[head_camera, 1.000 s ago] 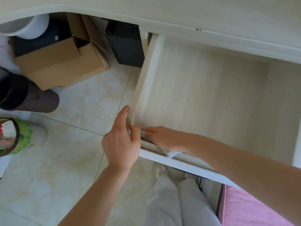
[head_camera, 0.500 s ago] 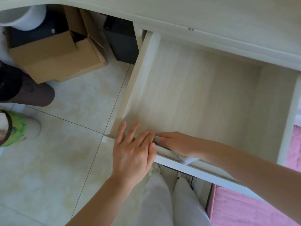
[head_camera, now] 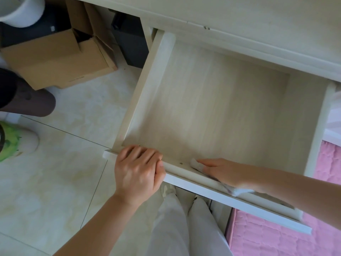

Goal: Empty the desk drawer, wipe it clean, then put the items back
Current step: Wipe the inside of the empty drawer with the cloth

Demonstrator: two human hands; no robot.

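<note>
The pale wooden drawer (head_camera: 212, 100) stands pulled out from under the desk, and nothing lies on its bottom. My left hand (head_camera: 138, 172) grips the drawer's front edge near its left corner, fingers curled over the rim. My right hand (head_camera: 223, 170) reaches inside and presses a white wipe (head_camera: 196, 163) against the inner side of the front panel with straight fingers. Part of the wipe (head_camera: 241, 191) sticks out under my wrist.
A cardboard box (head_camera: 55, 58), a black box (head_camera: 131, 43) and a white bucket (head_camera: 20, 10) sit on the tiled floor under the desk at left. A dark cylinder (head_camera: 31, 102) and a green-patterned bin (head_camera: 13, 143) lie at far left. A pink mat (head_camera: 276, 235) lies lower right.
My left hand shifted from the drawer's left corner to curl over its front edge. My right hand slid the wipe to the right along the inner front panel.
</note>
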